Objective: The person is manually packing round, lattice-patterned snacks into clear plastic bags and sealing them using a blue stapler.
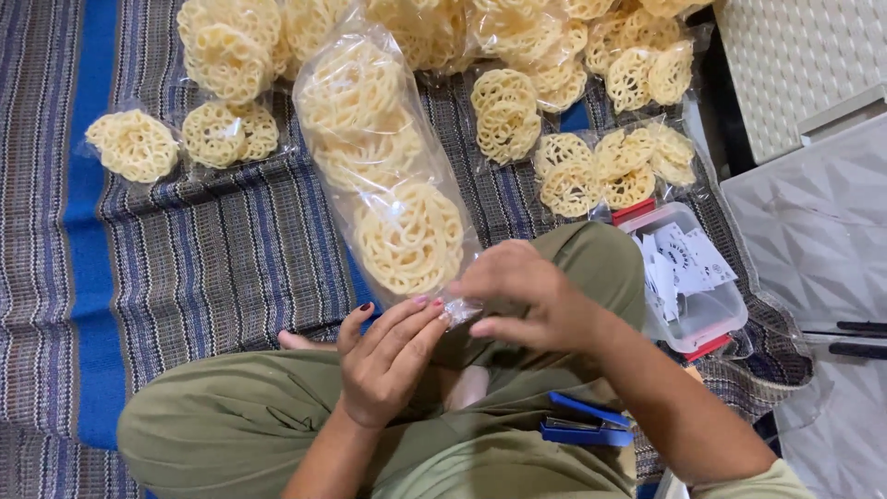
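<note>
A long clear plastic bag filled with round, lacy yellow crackers lies on the striped mat, its open end toward me. My left hand and my right hand both pinch that near end of the bag, fingertips almost touching. I sit cross-legged in olive trousers below the bag. A blue stapler rests on my right leg, just below my right forearm.
More bags of crackers lie spread on the blue and grey striped mat. A clear box with red clips holding white paper slips sits to the right. White patterned panels and a dark-handled tool lie at far right.
</note>
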